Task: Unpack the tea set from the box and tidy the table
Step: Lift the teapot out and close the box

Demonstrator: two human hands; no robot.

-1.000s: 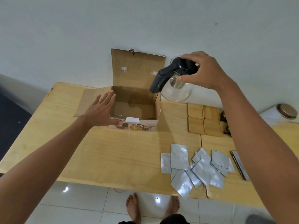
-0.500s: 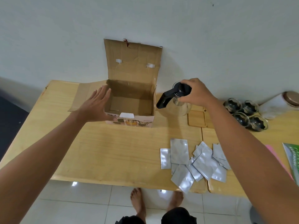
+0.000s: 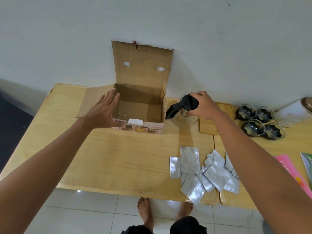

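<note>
An open cardboard box (image 3: pixel 140 105) stands at the back of the wooden table (image 3: pixel 118 157), its lid flap upright against the wall; its inside looks empty. My left hand (image 3: pixel 104 112) lies flat, fingers spread, against the box's left front corner. Right of the box, a glass teapot (image 3: pixel 184 119) with a black lid and handle rests on the table. My right hand (image 3: pixel 202 107) grips its lid from above. Several glass cups (image 3: pixel 258 120) with dark inserts sit farther right.
Wooden coasters (image 3: pixel 207 127) lie behind my right wrist. Several silver foil pouches (image 3: pixel 202 169) are scattered near the front edge. A pink booklet (image 3: pixel 287 168) and a green one (image 3: pixel 307 164) lie at the right. A white jar (image 3: pixel 295 110) lies by the wall.
My right hand has lowered the teapot from mid-air beside the box down onto the table right of it. My left hand stays at the box.
</note>
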